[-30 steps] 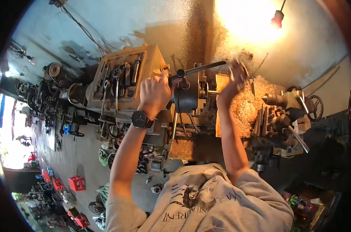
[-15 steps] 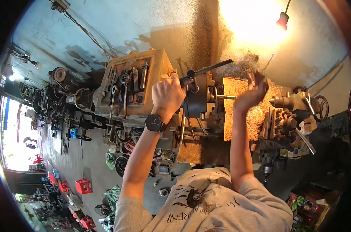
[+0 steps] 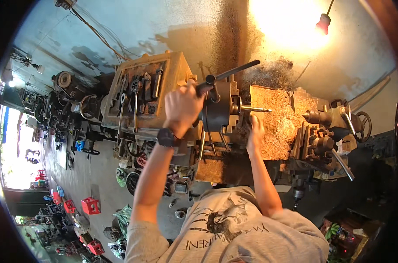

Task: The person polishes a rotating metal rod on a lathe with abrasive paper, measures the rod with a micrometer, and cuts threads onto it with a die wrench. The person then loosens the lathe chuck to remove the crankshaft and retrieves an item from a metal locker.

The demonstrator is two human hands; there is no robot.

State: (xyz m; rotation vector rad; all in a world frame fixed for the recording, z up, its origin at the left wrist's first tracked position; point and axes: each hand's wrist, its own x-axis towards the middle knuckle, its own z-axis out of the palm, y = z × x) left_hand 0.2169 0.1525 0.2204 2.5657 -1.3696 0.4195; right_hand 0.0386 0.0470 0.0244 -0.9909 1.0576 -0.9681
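Lathe [image 3: 181,65] along a pale wall [image 3: 185,19], seen from above. Its boxy headstock [image 3: 170,75], at the left, carries wrenches and other hand tools [image 3: 135,94] on top; its tailstock [image 3: 319,116] stands at the right, beyond a tan board [image 3: 255,93] heaped with metal chips [image 3: 284,125]. Just in front of the tailstock sits the tool post [image 3: 322,143], with a slanting lever. The dark, round chuck [image 3: 217,116] lies between headstock and board. Above it is the T-handled chuck key [image 3: 236,71], its shank meeting the chuck's upper side and its long black crossbar rising toward the right. The left hand [image 3: 183,107], slightly blurred, has its grip closed around the left end of this crossbar. The right hand [image 3: 256,136] is near the chuck, over the board's left edge, its grip loose and apart, the fingers raised and closed on nothing visible. Just above those fingertips, a slender metal rod [image 3: 258,109] projects rightward from the chuck, its tip well short of the tailstock. A dark watch [image 3: 167,137] encircles the left wrist.
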